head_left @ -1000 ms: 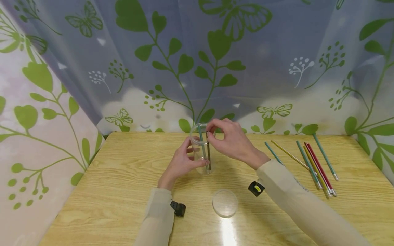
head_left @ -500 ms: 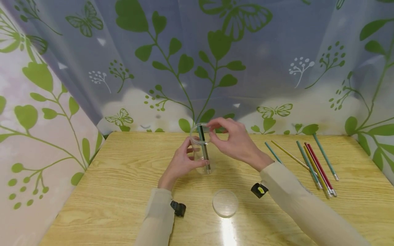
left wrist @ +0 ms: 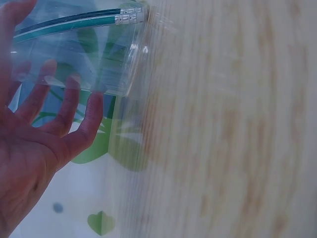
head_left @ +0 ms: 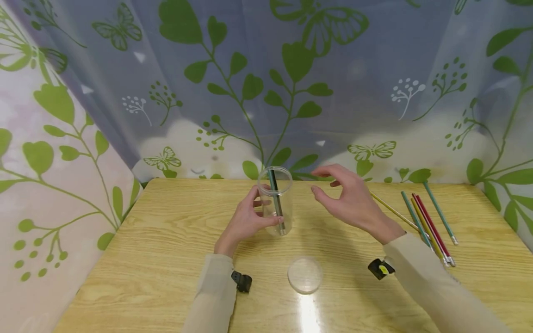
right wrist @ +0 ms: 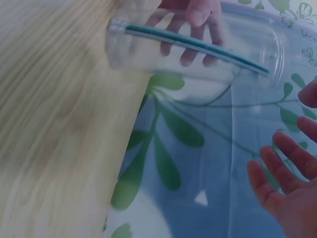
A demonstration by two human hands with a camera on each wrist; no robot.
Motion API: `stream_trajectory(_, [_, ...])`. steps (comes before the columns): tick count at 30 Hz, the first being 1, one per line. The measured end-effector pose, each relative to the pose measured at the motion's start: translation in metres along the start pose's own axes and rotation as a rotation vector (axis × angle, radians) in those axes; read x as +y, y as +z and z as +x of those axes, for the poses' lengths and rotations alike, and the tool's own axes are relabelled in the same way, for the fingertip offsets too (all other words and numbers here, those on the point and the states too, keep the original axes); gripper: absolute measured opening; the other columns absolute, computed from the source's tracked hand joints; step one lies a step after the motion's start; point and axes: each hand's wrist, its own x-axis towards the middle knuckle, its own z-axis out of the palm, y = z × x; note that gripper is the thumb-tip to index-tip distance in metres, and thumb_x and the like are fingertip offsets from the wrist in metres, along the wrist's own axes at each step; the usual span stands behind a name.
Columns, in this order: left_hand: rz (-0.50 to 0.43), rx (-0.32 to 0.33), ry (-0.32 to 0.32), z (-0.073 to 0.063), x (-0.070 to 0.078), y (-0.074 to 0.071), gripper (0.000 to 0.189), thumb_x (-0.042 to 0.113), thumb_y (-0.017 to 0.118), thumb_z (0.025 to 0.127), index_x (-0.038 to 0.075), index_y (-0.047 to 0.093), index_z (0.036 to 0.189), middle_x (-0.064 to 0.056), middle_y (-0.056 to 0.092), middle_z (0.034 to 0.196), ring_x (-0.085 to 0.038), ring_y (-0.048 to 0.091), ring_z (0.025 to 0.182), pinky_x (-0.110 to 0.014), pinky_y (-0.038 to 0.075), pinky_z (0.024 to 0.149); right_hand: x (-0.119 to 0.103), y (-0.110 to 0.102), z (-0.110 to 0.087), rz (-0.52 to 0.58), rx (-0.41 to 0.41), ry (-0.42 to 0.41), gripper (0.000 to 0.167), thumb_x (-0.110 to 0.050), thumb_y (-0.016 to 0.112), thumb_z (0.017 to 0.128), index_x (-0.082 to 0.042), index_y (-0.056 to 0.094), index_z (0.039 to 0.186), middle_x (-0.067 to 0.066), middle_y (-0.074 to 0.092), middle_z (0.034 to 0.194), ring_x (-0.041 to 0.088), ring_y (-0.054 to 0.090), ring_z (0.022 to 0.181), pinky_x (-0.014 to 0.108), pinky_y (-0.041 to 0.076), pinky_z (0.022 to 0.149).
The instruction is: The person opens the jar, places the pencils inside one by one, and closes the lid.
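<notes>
My left hand [head_left: 245, 222] holds a clear plastic jar [head_left: 288, 208] upright on the wooden table, fingers and thumb around its side. Inside lean two pencils, one teal [head_left: 270, 177] and one dark [head_left: 279, 203], side by side. Their metal-banded ends [left wrist: 130, 17] rest at the jar's bottom in the left wrist view. The jar's mouth is uncovered. To the right of the jar, my right hand [head_left: 354, 203] hovers in the air, holding nothing, its fingers loosely bent and apart from the thumb. In the right wrist view, this hand [right wrist: 292, 188] is separate from the jar [right wrist: 213, 69].
A round clear lid [head_left: 305, 276] lies on the table in front of the jar. Several loose pencils, among them a red pencil [head_left: 430, 222], a yellow pencil [head_left: 393, 208] and a teal pencil [head_left: 440, 212], lie at the right. A patterned curtain [head_left: 233, 92] hangs behind the table.
My right hand has let go of the dark pencil, which now leans against the teal one in the jar. That hand has moved away to the right; my left stays on the jar.
</notes>
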Motion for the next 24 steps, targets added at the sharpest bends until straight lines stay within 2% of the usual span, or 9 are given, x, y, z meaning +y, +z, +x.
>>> stream_trajectory(6, [0.001,0.003,0.001,0.0,-0.001,0.0,0.079,0.026,0.092,0.077,0.035,0.047,0.142,0.003,0.052,0.141,-0.029,0.057,0.131,-0.049,0.055,0.104,0.019,-0.01,-0.02,-0.051,0.03,0.038,0.029,-0.011,0.072,0.092,-0.01,0.068,0.121,0.008,0.071,0.12,0.025,0.065,0.112,0.045,0.059,0.082])
stream_trajectory(11, [0.002,-0.001,0.001,0.0,-0.001,0.0,0.08,0.026,0.091,0.078,0.033,0.046,0.143,0.002,0.051,0.141,-0.029,0.056,0.131,-0.048,0.054,0.104,0.03,-0.017,-0.034,-0.073,0.049,0.063,0.031,-0.01,0.073,0.092,-0.01,0.068,0.122,0.008,0.072,0.12,0.025,0.065,0.111,0.041,0.058,0.08])
stream_trajectory(16, [0.0,0.001,-0.01,0.0,0.0,0.0,0.079,0.027,0.091,0.078,0.035,0.047,0.142,0.001,0.051,0.142,-0.029,0.056,0.131,-0.049,0.054,0.104,0.038,-0.024,-0.045,-0.082,0.052,0.1,0.032,-0.011,0.073,0.093,-0.011,0.068,0.124,0.007,0.072,0.119,0.024,0.064,0.11,0.034,0.056,0.08])
stream_trajectory(22, [-0.007,0.001,-0.021,0.0,0.001,0.0,0.078,0.026,0.091,0.078,0.036,0.047,0.141,0.002,0.051,0.143,-0.03,0.056,0.132,-0.05,0.055,0.103,0.046,-0.03,-0.059,-0.114,0.043,0.147,0.032,-0.014,0.072,0.094,-0.01,0.067,0.125,0.009,0.07,0.121,0.025,0.063,0.11,0.017,0.051,0.081])
stream_trajectory(24, [-0.007,0.0,-0.022,0.0,0.001,0.0,0.078,0.026,0.091,0.078,0.036,0.047,0.141,0.003,0.051,0.143,-0.03,0.056,0.132,-0.05,0.054,0.103,0.05,-0.031,-0.064,-0.131,0.047,0.149,0.031,-0.014,0.073,0.094,-0.01,0.067,0.124,0.009,0.07,0.121,0.025,0.063,0.109,0.016,0.051,0.08])
